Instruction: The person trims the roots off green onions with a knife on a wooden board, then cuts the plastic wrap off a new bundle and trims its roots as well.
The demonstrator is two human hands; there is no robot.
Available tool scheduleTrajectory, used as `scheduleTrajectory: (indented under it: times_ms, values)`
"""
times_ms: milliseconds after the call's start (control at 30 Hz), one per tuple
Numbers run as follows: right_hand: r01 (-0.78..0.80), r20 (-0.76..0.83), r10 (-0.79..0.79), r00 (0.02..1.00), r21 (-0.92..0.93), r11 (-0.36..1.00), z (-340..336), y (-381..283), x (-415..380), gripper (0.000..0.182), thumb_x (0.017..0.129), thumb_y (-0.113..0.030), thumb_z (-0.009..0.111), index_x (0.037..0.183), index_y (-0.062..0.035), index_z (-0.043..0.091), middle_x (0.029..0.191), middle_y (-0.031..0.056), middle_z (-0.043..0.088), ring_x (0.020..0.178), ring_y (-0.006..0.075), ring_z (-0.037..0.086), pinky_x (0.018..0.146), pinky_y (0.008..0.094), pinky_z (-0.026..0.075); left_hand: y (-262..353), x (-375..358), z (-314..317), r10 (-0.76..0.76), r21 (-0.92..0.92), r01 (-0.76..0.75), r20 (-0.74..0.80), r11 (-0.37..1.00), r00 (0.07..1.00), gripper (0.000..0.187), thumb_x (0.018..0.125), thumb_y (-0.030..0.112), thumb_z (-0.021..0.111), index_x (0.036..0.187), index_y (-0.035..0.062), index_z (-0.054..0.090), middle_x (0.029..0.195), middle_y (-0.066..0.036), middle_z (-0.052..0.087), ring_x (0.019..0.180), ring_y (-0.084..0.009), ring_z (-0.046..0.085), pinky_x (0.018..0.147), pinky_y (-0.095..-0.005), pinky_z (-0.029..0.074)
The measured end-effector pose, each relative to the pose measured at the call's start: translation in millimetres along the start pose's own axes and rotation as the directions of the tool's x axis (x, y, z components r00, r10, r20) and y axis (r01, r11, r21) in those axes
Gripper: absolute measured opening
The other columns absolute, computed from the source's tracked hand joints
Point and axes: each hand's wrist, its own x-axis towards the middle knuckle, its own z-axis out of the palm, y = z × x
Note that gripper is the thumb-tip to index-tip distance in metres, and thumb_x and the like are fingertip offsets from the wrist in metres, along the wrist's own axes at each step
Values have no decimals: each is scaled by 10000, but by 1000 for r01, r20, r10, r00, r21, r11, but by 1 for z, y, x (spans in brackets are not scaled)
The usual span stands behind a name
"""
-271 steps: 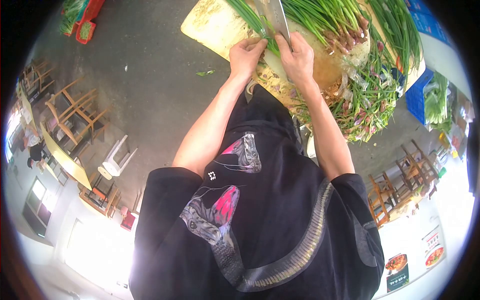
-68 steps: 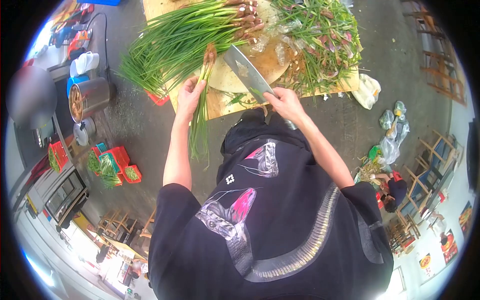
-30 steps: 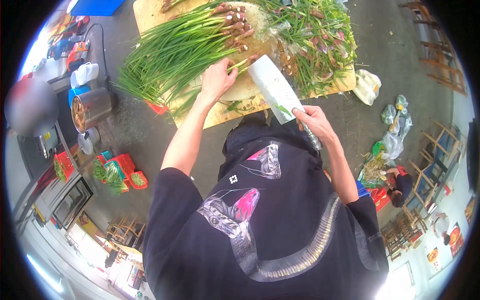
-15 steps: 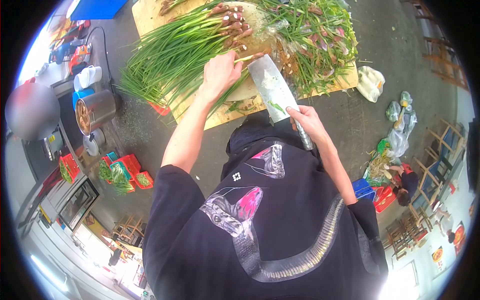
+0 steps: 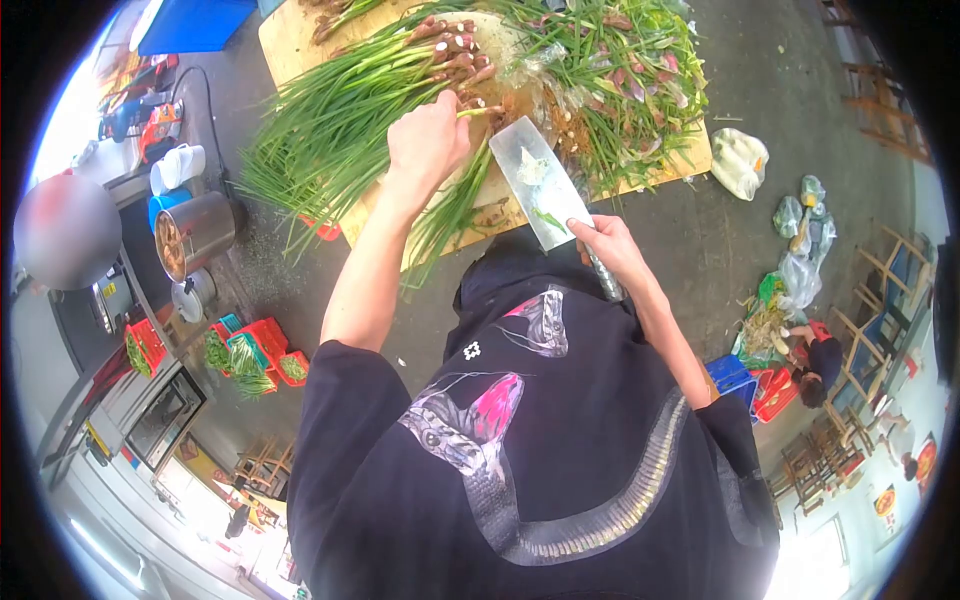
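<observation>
My left hand [image 5: 428, 145] is closed around a spring onion [image 5: 482, 111], whose reddish root end points right toward the blade. Long green leaves [image 5: 450, 215] trail below this hand, past the table's front edge. In my right hand [image 5: 612, 250] is a cleaver [image 5: 530, 175], gripped at the handle with the thumb on the blade. Bits of green and pale scraps stick to the broad blade. Beyond my left hand lies a heap of spring onions [image 5: 330, 130], their reddish bulbs lined up to the right. Leafy trimmings [image 5: 635, 85] are piled at the right.
The wooden tabletop [image 5: 295, 40] carries both heaps. On the floor at left stand a metal pot [image 5: 205, 235] and red crates [image 5: 265, 340] of greens. A white bag [image 5: 740, 163] and plastic bags [image 5: 800, 275] lie at right, near a crouching person [image 5: 820, 362].
My left hand has shifted slightly up and left, and the leaves below it now hang further past the table edge. The cleaver has moved slightly left and down, away from the root end.
</observation>
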Motion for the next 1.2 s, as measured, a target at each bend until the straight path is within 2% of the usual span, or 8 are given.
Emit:
scheduleTrajectory:
  times_ms: [233,367,467,567,800,900,1000,1200]
  values:
    - [-32,14,32,999,-15,999,-3,-9,0,325,1050,-331,705,865,-64,702,686,-19,623,582,81,564,558,282,459,-28,-9,23,-129,-370,332,477,868,869,380,1032,362,613,1079,17,765,955,-105,823,854,-216,769,857,-377,580]
    - [-56,21,57,998,-9,998,-4,-4,1,382,1037,-371,714,864,-31,710,719,11,654,613,103,600,589,303,494,-21,-17,55,7,-689,471,568,551,823,418,1048,336,581,1021,-55,725,956,-118,815,891,-189,759,857,-361,581]
    - [-61,19,61,998,-17,998,-8,-8,0,383,1038,-371,713,859,-33,706,714,6,653,611,101,601,590,304,495,-17,-16,73,108,-622,283,514,730,851,387,1031,335,595,1057,-29,726,932,-147,805,872,-257,763,855,-393,581]
    - [-41,27,42,999,-49,998,-11,-4,3,380,1041,-373,711,866,-35,709,710,1,651,608,99,601,590,303,493,0,-22,61,-69,-276,171,343,946,937,377,994,378,662,1117,29,736,924,-214,776,925,-402,747,873,-490,576]
    - [18,45,-15,999,-55,998,-12,-15,-7,382,1047,-369,703,864,-34,719,709,-8,645,610,91,603,593,297,488,-22,-20,91,-3,-363,-15,-49,932,999,348,975,373,718,1118,58,752,993,-191,780,925,-423,741,828,-514,579]
    - [23,15,-21,1000,-97,995,-19,-17,-15,380,1051,-358,698,858,-31,719,709,-10,640,607,86,598,593,293,486,-16,-5,53,-250,-580,169,-62,797,966,303,976,332,730,1115,65,752,994,-186,772,923,-399,739,833,-485,578]
    - [35,1,-35,999,-99,994,-29,-16,-22,376,1051,-346,696,851,-28,713,709,-10,636,603,83,591,589,290,479,-45,22,75,-186,-393,17,-396,919,899,279,970,305,742,1104,61,758,962,-177,764,903,-373,739,834,-473,574]
    - [35,-63,-42,997,-114,993,-36,-28,-33,379,1053,-332,701,834,-22,695,706,-13,629,593,79,579,576,287,462,-47,29,94,-218,-245,161,-231,956,948,530,816,322,884,1208,52,653,1101,-171,743,1030,-365,705,888,-478,561]
